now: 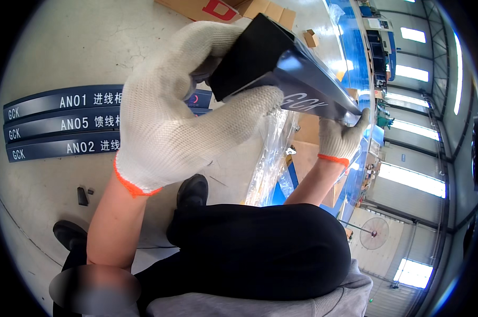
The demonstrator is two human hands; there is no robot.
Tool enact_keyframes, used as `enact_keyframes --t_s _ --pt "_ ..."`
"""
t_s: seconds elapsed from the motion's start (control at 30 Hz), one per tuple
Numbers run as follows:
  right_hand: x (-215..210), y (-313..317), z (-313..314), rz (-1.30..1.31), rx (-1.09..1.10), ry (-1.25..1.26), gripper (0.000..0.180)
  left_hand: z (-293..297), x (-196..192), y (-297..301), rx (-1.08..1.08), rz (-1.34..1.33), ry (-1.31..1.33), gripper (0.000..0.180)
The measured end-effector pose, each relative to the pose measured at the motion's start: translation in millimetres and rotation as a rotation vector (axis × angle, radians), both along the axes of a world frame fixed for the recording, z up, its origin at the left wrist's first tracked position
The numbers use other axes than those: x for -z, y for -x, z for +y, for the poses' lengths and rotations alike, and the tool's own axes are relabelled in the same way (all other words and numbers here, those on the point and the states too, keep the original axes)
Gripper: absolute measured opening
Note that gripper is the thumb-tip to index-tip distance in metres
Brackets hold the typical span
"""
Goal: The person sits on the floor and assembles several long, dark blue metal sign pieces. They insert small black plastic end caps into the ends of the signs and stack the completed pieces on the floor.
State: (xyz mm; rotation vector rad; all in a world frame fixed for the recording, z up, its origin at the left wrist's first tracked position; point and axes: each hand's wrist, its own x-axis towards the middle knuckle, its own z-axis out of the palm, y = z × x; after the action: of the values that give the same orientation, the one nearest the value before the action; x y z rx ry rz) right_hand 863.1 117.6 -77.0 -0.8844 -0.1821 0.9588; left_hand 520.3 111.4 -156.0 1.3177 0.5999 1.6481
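A long dark panel strip (281, 68), glossy with a pale lettered face, is held up in the air in front of the person, above the floor (64, 47), running from upper centre down toward the right. Both hands wear white knit gloves with orange cuffs.

The left hand (181, 105) is clamped around the near, upper end of the strip: the thumb presses along the strip's lower edge while the fingers wrap over its top and back side, so that end sits inside the palm. The right hand (340, 138) grips the far, lower end, fingers closed around the strip's tip from below, with the forearm rising to it from the lap. The strip spans the gap between the two hands and tilts down toward the right hand.

On the concrete floor to the left, three similar dark strips (59, 124) lie side by side, flat and parallel, their right ends hidden behind the left hand. A small dark piece (82, 196) lies on the floor just below them. Clear plastic wrapping (270, 158) hangs beneath the held strip, between the two forearms. Cardboard boxes (249, 9) sit at the top edge of the floor. The person's black-trousered knee (260, 253) and black shoes (192, 191) fill the lower middle.
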Motion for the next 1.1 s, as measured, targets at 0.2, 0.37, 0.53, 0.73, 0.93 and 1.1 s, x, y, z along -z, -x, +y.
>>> enact_keyframes --t_s 0.2,0.37,0.53,0.73,0.93,1.1 --pt "8.2 -34.3 1.7 -0.037 -0.027 -0.18 0.058 -11.0 -15.7 1.7 0.052 -0.059 0.29 0.05" --pt "1.5 -29.9 -0.6 -0.129 0.015 -0.194 0.055 -9.8 -15.7 5.7 0.053 -0.017 0.304 0.043" --pt "-10.6 1.7 -4.0 -0.058 0.032 -0.187 0.029 -10.9 -12.3 4.2 0.093 -0.054 0.316 0.04" --pt "-19.4 12.4 -13.4 -0.223 0.068 -0.345 0.035 -13.7 -13.1 -0.6 0.182 -0.284 0.557 0.038" --pt "-28.1 10.9 -20.0 -0.495 -0.045 -0.49 0.054 -12.9 -5.0 -3.8 0.182 -0.295 0.613 0.032" --pt "-42.1 -2.5 -24.2 -0.43 -0.302 -0.704 0.072 -12.5 26.1 -16.4 0.37 -0.449 0.732 0.034"
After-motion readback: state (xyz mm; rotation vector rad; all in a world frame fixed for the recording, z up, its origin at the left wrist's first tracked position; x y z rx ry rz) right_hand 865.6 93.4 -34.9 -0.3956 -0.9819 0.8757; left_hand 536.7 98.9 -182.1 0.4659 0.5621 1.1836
